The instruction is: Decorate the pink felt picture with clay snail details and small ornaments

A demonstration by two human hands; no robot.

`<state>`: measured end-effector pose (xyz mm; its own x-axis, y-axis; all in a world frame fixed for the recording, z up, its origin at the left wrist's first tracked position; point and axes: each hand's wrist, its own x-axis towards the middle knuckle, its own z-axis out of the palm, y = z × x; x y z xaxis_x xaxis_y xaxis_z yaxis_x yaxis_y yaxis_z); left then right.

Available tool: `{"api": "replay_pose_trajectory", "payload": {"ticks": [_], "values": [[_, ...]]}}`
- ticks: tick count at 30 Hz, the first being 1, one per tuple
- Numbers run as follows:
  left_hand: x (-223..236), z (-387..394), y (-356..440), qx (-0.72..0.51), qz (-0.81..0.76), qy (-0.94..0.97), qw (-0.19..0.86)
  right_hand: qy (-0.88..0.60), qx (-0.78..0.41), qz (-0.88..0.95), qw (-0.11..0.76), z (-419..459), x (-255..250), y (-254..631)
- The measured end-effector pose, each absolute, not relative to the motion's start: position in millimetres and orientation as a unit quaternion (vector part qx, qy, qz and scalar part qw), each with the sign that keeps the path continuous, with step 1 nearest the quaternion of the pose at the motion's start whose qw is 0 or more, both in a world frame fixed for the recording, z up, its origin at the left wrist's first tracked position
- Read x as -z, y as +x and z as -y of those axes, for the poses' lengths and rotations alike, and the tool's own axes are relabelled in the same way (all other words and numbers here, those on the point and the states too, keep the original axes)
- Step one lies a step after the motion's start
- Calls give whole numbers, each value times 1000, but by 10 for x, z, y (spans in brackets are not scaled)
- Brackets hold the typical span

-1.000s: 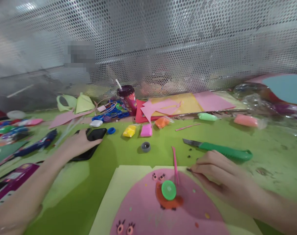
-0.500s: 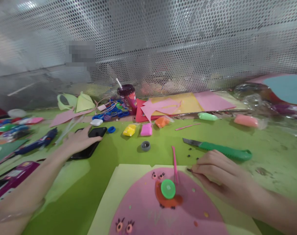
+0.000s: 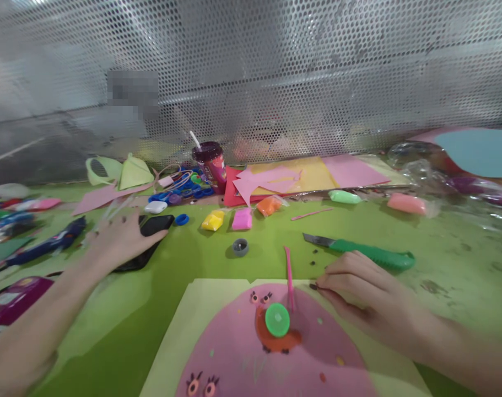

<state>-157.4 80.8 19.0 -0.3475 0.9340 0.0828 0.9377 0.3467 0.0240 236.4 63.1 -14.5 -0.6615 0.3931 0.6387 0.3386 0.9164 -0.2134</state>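
My left hand [image 3: 117, 238] lies flat, fingers spread, on a black phone [image 3: 148, 242] at the left of the green table. My right hand [image 3: 360, 292] rests at the upper right edge of a pink foam disc [image 3: 242, 358], its fingertips pinched together on a tiny dark bit that I cannot make out. On the disc sit an orange clay shape topped by a green round cap [image 3: 277, 320], small eye decorations and a thin pink strip [image 3: 289, 273]. The disc lies on a pale yellow sheet [image 3: 180, 331].
A green utility knife [image 3: 366, 253] lies just beyond my right hand. Small clay packets [image 3: 212, 220], a grey ring [image 3: 239, 246], a dark red cup [image 3: 211, 164] with straw, coloured paper sheets [image 3: 317, 173] and pens sit further back. A perforated metal wall [image 3: 275, 71] closes off the far side.
The view has shifted slightly, so everything sits a little further left. My left hand has slid a bit back along the phone. My right hand keeps its pinch in place.
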Motion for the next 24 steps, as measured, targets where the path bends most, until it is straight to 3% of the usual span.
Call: {"api": "replay_pose_trajectory", "payload": {"ticks": [2, 4, 7, 12, 18, 21, 24], "values": [[-301, -744, -1329, 91, 790, -603, 63, -206, -38, 907, 365, -629, 129, 2359], [-400, -679, -1052, 176, 767, -616, 34, -211, -39, 904, 370, -628, 122, 2357], [-505, -587, -606, 207, 695, -688, -33, -217, -45, 899, 377, -623, 117, 2355], [-469, -521, 49, 183, 569, -742, -304, -222, -47, 886, 405, -600, 114, 2359], [-297, -656, 412, 169, 439, -704, -532, -229, -46, 874, 426, -588, 125, 2395], [-252, -707, 438, 153, 425, -649, -612, -226, -48, 874, 428, -595, 125, 2395], [-198, -725, 416, 142, 437, -627, -629, -218, -46, 876, 429, -601, 114, 2384]]}}
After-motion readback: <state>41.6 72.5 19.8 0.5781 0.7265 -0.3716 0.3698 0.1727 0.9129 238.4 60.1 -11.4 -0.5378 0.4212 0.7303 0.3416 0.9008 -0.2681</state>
